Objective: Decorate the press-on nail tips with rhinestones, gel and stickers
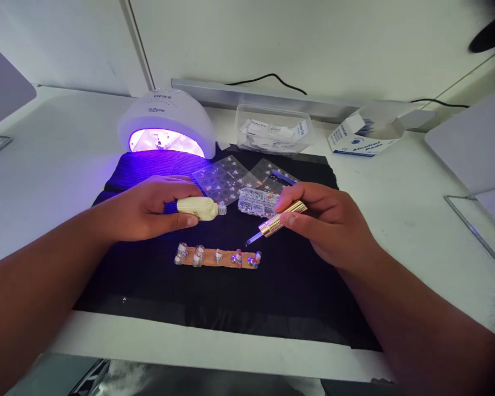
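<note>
Left hand (148,212) grips a small cream bottle (198,208), fingers wrapped around it, thumb underneath; bottle lies on its side, open neck pointing right. Right hand (325,220) pinches a gold brush cap (282,218) between thumb and fingertips, brush tip (251,240) angled down-left, hovering just above the strip (218,257). Bottle neck and brush tip are near each other, not touching.

Strip sits mid-mat, a wooden stick carrying a row of decorated nail tips, parallel to the mat's front edge. Black mat (214,308) has open room in front of the strip and on both sides under the forearms.

Behind the hands: gem box (256,201) and two sticker sheets (225,179), crowded together. UV lamp (167,124) at the mat's back-left corner, lit purple. Clear tub (272,129) of wipes just past the back edge; pad box (365,137) further right, off the mat. White table (45,159) is bare left of the mat. Wire stand (476,225) near the right edge.
</note>
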The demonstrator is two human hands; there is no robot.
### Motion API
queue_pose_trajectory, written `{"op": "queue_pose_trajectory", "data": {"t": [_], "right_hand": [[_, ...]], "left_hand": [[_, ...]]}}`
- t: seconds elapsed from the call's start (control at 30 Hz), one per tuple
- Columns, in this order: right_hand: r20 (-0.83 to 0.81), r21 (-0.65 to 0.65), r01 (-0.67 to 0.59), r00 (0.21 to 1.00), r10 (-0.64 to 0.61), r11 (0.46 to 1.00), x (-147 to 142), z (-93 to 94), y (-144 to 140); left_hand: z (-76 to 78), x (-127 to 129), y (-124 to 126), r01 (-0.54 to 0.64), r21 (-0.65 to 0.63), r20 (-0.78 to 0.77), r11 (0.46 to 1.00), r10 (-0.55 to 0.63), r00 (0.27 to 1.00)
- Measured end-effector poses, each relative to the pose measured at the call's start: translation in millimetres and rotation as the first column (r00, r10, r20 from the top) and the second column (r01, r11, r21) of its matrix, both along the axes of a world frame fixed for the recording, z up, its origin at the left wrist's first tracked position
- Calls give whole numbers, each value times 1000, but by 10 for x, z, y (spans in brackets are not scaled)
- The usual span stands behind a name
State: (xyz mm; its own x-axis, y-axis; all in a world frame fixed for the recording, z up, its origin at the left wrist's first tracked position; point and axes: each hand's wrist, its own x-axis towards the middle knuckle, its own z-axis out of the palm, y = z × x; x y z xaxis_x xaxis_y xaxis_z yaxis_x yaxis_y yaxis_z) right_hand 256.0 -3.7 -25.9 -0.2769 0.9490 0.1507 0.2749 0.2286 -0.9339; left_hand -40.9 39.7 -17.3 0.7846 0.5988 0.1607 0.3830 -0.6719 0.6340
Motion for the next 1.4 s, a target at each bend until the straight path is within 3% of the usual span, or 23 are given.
{"op": "queue_pose_trajectory", "data": {"t": [0.17,0.33,0.5,0.83,1.1,1.27,1.4], "right_hand": [[-82,27,15,997,-12,1000,-8,-25,-16],[-217,70,133,969,-115,989,-29,-57,-48],[-309,117,182,941,-138,976,-61,-68,-51],[-148,92,228,966,-213,969,-98,-37,-52],[-169,103,170,974,-151,980,-82,-73,-49],[-20,234,145,989,-145,961,-153,-60,-68],[132,362,16,989,-68,932,-249,-32,-102]], "left_hand": [[-1,3,-3,0,16,-3,1000,0,1000],[7,39,-17,27,55,10,998,-28,1000],[11,59,-29,49,65,11,997,-49,999],[7,79,-36,74,79,38,994,-78,996],[13,88,-37,80,93,33,992,-83,996],[7,116,-51,93,86,19,992,-95,995],[0,147,-76,110,97,-1,989,-111,994]]}}
